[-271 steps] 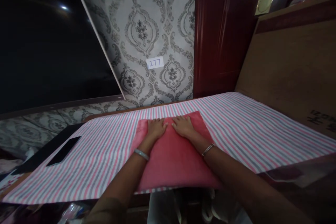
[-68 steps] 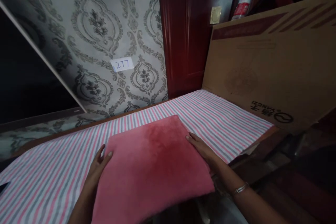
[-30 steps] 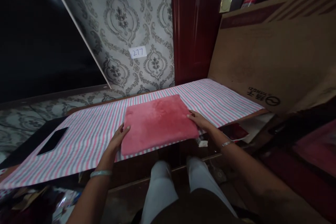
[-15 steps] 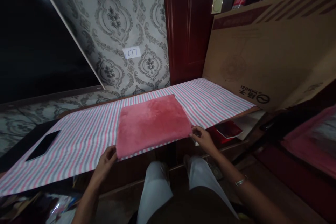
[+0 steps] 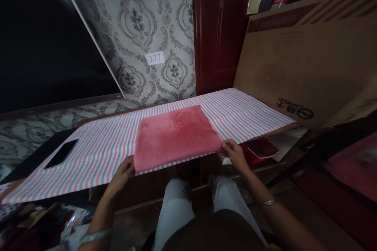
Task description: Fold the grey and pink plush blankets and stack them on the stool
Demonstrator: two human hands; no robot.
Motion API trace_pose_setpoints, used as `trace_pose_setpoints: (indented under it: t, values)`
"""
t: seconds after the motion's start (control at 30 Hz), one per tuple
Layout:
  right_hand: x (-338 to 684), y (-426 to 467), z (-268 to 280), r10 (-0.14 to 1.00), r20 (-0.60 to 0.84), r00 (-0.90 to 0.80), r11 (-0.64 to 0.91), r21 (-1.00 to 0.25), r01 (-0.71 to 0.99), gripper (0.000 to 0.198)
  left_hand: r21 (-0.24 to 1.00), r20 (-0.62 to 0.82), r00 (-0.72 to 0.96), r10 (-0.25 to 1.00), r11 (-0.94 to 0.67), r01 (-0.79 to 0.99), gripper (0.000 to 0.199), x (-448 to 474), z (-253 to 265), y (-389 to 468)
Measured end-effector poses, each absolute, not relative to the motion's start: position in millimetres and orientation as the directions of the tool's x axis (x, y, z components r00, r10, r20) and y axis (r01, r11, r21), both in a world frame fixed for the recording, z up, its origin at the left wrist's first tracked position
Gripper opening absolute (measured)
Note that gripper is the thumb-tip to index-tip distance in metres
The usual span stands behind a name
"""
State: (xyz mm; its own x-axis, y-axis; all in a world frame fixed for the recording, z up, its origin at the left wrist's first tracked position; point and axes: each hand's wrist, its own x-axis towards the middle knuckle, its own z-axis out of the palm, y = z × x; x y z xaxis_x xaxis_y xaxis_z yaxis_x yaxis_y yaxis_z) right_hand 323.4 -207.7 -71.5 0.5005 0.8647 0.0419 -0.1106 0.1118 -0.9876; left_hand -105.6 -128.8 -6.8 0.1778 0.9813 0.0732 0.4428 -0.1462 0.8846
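A pink plush cloth (image 5: 176, 137), lying flat in a neat rectangle, rests on a striped cloth (image 5: 106, 149) of pink, grey and white. Its front edge reaches the front of the covered surface. My left hand (image 5: 124, 169) pinches the near left corner of the plush cloth between thumb and fingers. At the near right corner, my right hand (image 5: 235, 153) is closed the same way, with the fingertips on the fabric.
A dark phone (image 5: 62, 153) lies on the striped cloth at left. A large cardboard box (image 5: 297, 55) leans at the right end. Behind are a television (image 5: 55, 43) and patterned wall. Below sit a red item (image 5: 262, 148) on a shelf and clutter at lower left.
The view has swung slightly left, so the scene sits a little further right. Both hands stay at the plush cloth's near corners, and its near edge looks slightly fuller and rounder.
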Motion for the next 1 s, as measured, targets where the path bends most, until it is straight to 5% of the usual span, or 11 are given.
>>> trace_pose_setpoints:
  t: [0.33, 0.73, 0.87, 0.93, 1.0]
  values:
    - [323, -208, -71, 0.874, 0.127, 0.469, 0.111, -0.992, 0.064, 0.058, 0.958, -0.085, 0.179, 0.980, 0.031, 0.285, 0.052, -108, -5, -139]
    - [333, -196, -84, 0.838, 0.155, 0.523, 0.033, -0.971, 0.235, 0.054, 0.902, -0.076, -0.091, 0.993, 0.107, 0.417, 0.065, -99, -25, -122]
    - [325, -193, -59, 0.739, 0.464, 0.489, 0.115, -0.802, 0.587, 0.050, 0.766, 0.225, -0.214, 0.951, -0.037, 0.642, 0.067, -90, -2, -124]
    - [309, -182, -39, 0.752, 0.570, 0.331, 0.173, -0.655, 0.736, 0.055, 0.619, 0.439, -0.073, 0.896, -0.243, 0.747, 0.068, -71, 13, -120]
    - [289, -165, -22, 0.801, 0.579, 0.152, 0.211, -0.511, 0.834, 0.057, 0.447, 0.492, 0.178, 0.852, -0.423, 0.788, 0.071, -45, 22, -111]
